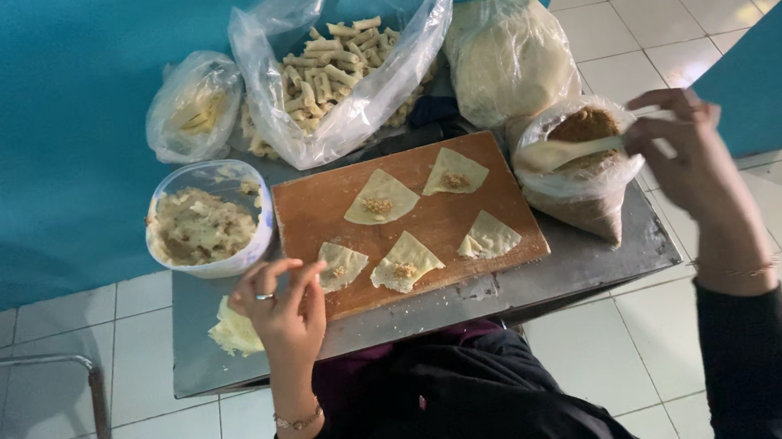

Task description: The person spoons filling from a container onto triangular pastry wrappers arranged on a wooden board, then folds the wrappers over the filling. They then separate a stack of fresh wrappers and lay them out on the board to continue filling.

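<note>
Dough wrappers, five triangular pieces each with a small mound of filling at its middle, lie spread across the wooden board (313, 221) in the centre of the frame. The lower-left wrapper (342, 264) sits right at your left hand (282, 310), whose fingers are loosely curled and pinched at that wrapper's near edge; whether they actually grip it you cannot tell from this view. You wear a ring on that hand and a bracelet at the wrist.

Your right hand (689, 161), at the right of the frame, is closed around the handle of a pale spoon (565, 151), whose bowl rests in the open plastic bag of brown filling (590, 197) just beside the board's right edge.

The board rests on a grey metal table (592, 260). To the left of the board stands a round plastic container (205, 226) of lumpy pale mixture. A small stack of plain wrappers (232, 331) lies at the lower left of the table, beside your left hand. Along the top of the frame sit a small bag (192, 105), a large clear bag of rolled pastry sticks (338, 54), and a tied bag of pale dough (510, 59).
</note>
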